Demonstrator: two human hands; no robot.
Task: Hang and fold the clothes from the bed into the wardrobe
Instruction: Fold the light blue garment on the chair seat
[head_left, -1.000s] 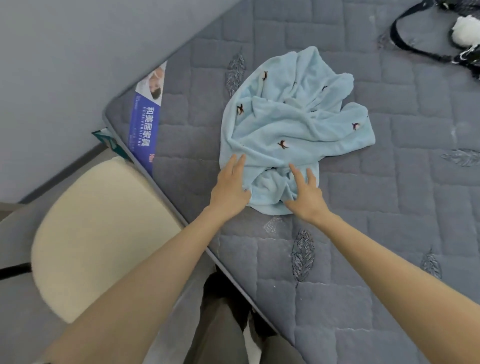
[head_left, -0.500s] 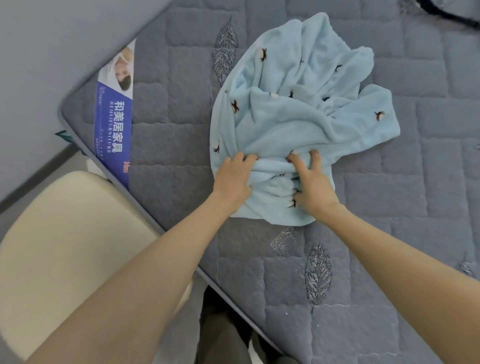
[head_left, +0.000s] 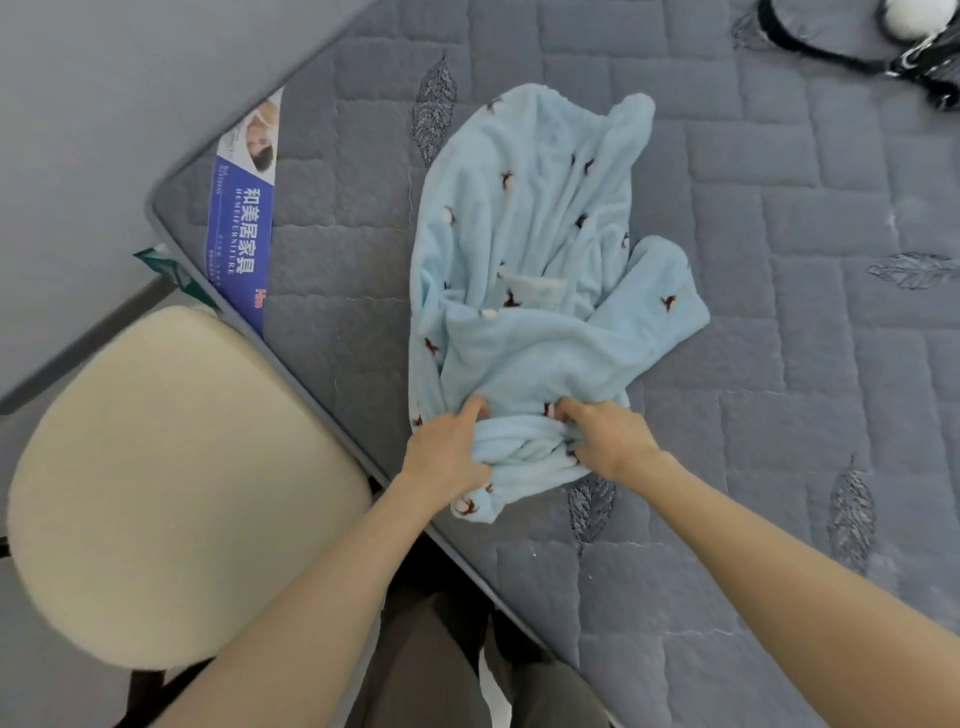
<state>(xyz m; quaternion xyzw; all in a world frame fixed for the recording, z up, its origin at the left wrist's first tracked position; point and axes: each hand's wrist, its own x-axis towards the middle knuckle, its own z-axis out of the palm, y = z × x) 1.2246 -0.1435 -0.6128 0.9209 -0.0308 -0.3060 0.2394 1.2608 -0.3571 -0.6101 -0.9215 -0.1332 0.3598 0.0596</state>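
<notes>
Closest to the camera, the person's dark trousers (head_left: 431, 670) show between two bare forearms that reach forward over the near edge of the bed. To the left of the legs stands a chair with a cream padded seat (head_left: 156, 467), its rim just beside the mattress edge.

The left hand (head_left: 447, 452) and the right hand (head_left: 610, 441) sit close together at the near end of a light-blue fleece garment (head_left: 524, 312). Both grip it: the fingers of each hand curl into a bunched roll of fabric that runs between them, the left from the garment's left side, the right from its right side. A small flap of the fabric hangs below the left hand, close to the mattress edge.

From the hands the garment stretches away across the bed, crumpled and uneven, with small dark-brown motifs scattered over it. One lobe of it spreads out to the right, and another reaches the far end.

It lies on a grey quilted mattress (head_left: 779, 389) stitched with leaf shapes. A blue and white label (head_left: 241, 218) with printed characters lies near the mattress's left corner. Beyond that corner is a plain grey surface (head_left: 78, 104).

At the far right, well apart from the garment, a black strap (head_left: 810, 49) and a white fluffy item (head_left: 911, 18) lie on the mattress, partly cut off by the frame.
</notes>
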